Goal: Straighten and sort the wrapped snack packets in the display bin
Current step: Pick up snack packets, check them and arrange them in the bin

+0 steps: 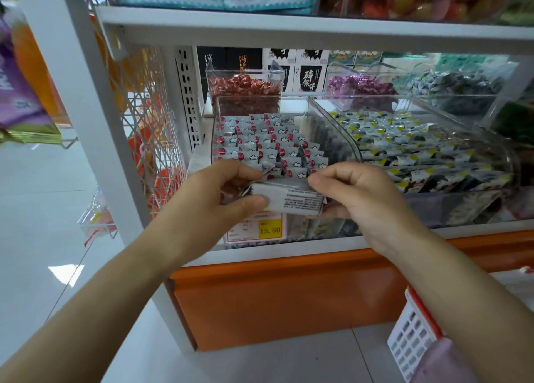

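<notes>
A clear plastic display bin (pixel 335 122) on the middle shelf holds rows of grey wrapped snack packets with red dots (pixel 260 139), standing mostly upright. At the bin's front edge both hands hold a small stack of the same grey packets (pixel 291 199), printed backs facing me. My left hand (pixel 208 197) grips the stack's left end between thumb and fingers. My right hand (pixel 355 191) pinches its right end from above. A few packets just behind the stack lean askew.
A second clear bin (pixel 488 142) to the right holds yellow-and-black packets. Behind stand bins of red (pixel 242 84), purple and dark sweets. A yellow price tag (pixel 270 230) reads 15.80. White wire rack on the left; white basket at lower right.
</notes>
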Demonstrator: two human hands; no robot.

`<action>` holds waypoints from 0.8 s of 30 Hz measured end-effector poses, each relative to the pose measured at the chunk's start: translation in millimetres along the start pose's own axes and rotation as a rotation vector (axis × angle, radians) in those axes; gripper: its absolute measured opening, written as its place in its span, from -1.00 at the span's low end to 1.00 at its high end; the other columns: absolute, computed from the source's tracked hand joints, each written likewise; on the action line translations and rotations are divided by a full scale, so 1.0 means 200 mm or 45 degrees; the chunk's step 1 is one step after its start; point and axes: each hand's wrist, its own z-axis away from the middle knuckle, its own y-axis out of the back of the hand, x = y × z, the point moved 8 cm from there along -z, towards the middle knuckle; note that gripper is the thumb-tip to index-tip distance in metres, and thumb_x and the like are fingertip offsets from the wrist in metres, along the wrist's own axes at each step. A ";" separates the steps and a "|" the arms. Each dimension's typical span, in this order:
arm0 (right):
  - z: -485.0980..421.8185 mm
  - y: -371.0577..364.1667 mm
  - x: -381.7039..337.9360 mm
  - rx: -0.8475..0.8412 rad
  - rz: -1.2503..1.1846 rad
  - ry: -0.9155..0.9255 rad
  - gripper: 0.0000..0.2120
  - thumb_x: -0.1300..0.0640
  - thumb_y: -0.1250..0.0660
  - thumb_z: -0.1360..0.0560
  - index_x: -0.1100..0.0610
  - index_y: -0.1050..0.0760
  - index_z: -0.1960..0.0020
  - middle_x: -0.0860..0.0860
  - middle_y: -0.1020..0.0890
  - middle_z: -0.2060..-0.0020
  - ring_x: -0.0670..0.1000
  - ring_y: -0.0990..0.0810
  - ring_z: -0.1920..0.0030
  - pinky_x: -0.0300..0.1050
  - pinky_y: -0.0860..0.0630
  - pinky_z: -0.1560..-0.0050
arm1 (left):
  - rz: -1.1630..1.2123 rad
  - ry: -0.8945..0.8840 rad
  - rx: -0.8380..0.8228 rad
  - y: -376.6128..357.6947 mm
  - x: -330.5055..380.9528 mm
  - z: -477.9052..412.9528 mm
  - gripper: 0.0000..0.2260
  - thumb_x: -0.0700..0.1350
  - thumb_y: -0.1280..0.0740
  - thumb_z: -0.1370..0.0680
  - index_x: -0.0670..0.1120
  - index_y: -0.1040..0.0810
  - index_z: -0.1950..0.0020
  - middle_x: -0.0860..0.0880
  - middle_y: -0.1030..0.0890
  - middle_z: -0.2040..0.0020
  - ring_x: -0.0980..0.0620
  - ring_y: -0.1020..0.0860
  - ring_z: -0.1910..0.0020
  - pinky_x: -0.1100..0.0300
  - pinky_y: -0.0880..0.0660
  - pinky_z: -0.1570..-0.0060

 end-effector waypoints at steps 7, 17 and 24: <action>-0.03 0.01 0.02 -0.190 -0.071 -0.140 -0.92 0.26 -0.34 -0.41 0.22 -0.60 0.22 0.02 -0.70 0.29 -0.03 -0.69 0.22 -0.21 -0.60 0.41 | -0.005 -0.070 -0.036 -0.03 0.03 0.00 -0.81 -0.01 -0.30 -0.49 0.27 -0.46 -0.03 0.29 -0.54 0.08 0.39 -0.53 0.08 0.52 -0.48 0.16; -0.03 -0.01 0.08 -0.133 -0.291 -0.264 -0.78 0.11 -0.35 -0.31 0.27 -0.59 0.16 0.13 -0.70 0.28 0.04 -0.69 0.30 -0.22 -0.59 0.42 | -0.080 -0.121 0.143 0.01 0.04 0.00 -0.89 -0.06 -0.23 -0.56 0.15 -0.50 0.03 0.21 -0.56 0.21 0.35 -0.54 0.19 0.49 -0.43 0.30; 0.02 -0.13 0.03 -0.042 -0.307 -0.035 -0.47 0.02 -0.39 -0.33 0.30 -0.49 -0.21 -0.02 -0.68 0.08 -0.04 -0.67 0.08 -0.11 -0.59 -0.03 | -0.259 -0.027 0.543 0.14 0.00 0.00 -0.74 0.08 -0.19 -0.55 -0.01 -0.55 0.21 0.07 -0.56 0.40 0.14 -0.51 0.42 0.23 -0.44 0.38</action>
